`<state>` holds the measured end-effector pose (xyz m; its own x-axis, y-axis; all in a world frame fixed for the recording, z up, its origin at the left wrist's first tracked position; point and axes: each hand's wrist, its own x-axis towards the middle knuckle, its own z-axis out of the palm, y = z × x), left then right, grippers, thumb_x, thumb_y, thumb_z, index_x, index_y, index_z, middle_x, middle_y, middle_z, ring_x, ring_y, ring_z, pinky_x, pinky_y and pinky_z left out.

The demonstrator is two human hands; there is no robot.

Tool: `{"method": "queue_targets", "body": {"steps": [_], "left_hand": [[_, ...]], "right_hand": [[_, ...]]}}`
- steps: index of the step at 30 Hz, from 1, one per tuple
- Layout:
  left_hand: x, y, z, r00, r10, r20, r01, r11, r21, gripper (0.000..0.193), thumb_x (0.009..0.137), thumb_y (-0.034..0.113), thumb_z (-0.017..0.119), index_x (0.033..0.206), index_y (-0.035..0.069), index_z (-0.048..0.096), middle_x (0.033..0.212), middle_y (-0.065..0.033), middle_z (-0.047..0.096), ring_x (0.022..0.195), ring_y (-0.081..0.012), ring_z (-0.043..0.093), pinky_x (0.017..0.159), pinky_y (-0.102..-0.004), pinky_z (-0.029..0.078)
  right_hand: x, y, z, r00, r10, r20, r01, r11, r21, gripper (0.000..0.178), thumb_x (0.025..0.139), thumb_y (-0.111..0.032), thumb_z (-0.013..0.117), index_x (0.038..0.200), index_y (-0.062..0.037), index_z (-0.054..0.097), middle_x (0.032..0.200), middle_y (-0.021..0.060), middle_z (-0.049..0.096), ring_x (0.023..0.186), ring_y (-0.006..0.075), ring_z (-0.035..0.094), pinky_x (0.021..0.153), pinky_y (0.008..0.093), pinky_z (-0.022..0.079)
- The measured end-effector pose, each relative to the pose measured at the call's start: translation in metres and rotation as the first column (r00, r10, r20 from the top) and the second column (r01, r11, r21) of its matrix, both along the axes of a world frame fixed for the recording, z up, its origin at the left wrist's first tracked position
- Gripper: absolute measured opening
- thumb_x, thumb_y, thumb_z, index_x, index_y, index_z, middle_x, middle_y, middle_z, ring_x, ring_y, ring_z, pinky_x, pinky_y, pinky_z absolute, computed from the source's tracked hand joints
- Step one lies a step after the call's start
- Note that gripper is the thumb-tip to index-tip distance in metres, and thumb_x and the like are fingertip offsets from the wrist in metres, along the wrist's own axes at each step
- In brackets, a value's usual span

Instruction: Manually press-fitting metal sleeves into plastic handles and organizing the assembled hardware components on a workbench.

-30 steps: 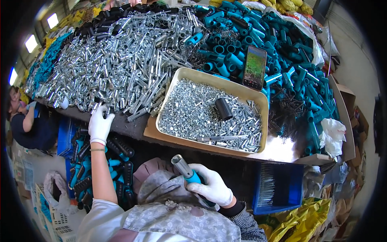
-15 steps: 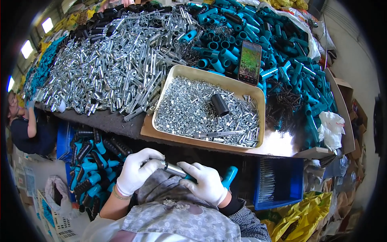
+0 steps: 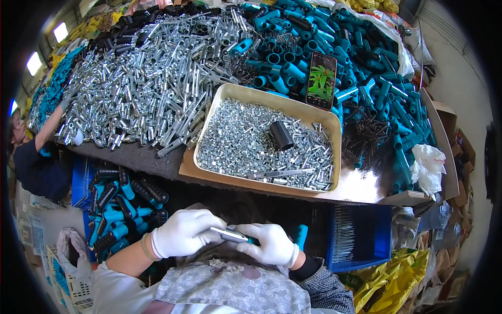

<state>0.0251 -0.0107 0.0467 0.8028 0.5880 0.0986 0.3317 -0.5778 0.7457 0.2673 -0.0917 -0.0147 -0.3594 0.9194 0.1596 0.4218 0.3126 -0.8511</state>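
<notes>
Low in front of my lap I hold a teal tool handle with a metal tube point(image 3: 230, 235) between my two gloved hands. My left hand point(image 3: 189, 233) is closed at the tube's left end, its fingers curled so that what lies inside them is hidden. My right hand point(image 3: 271, 245) wraps round the teal part, which mostly disappears under the white glove. Past the right hand a teal end point(image 3: 301, 236) sticks up; whether it belongs to the same piece I cannot tell. Beyond the hands, a cream tray point(image 3: 334, 157) holds small metal pins and a black cylinder point(image 3: 281, 135).
Metal tubes point(image 3: 136, 89) heap the bench at left, teal handles point(image 3: 366, 52) at right. A phone point(image 3: 321, 81) leans there beside dark springs point(image 3: 363, 133). Below are teal-and-black handles point(image 3: 117, 214) and a blue bin point(image 3: 366, 238) with rods. A co-worker point(image 3: 39, 162) sits far left.
My left hand has rolled over and closed further round the tube's end, and the tube now tilts less. The co-worker's arm has stretched out onto the heap. The phone's picture has changed.
</notes>
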Motion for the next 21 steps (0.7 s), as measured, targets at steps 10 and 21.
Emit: {"method": "queue_targets", "body": {"steps": [10,21], "left_hand": [[0.013,0.005,-0.018,0.916,0.326,-0.234,-0.392,0.601,-0.696,0.019,0.097,0.014,0.057,0.1,-0.002,0.067,0.08,-0.0015,0.065,0.071,-0.0081,0.059,0.067,-0.0264,0.051],[-0.003,0.012,0.0,0.998,-0.056,0.035,0.052,0.992,0.112,0.051,0.074,0.022,0.081,0.119,0.007,0.062,0.098,-0.0078,0.065,0.089,-0.028,0.065,0.079,-0.0385,0.054]], "right_hand": [[-0.015,0.001,0.003,0.855,-0.266,0.446,0.123,0.938,0.324,0.036,0.079,-0.031,0.076,0.105,-0.0088,0.067,0.071,0.0105,0.062,0.063,0.0299,0.065,0.056,0.0412,0.051],[0.017,0.003,0.013,0.994,0.096,-0.043,-0.101,0.988,-0.117,0.039,0.085,-0.03,0.073,0.115,-0.0042,0.069,0.088,0.0172,0.07,0.077,0.0356,0.069,0.069,0.0395,0.055]]}}
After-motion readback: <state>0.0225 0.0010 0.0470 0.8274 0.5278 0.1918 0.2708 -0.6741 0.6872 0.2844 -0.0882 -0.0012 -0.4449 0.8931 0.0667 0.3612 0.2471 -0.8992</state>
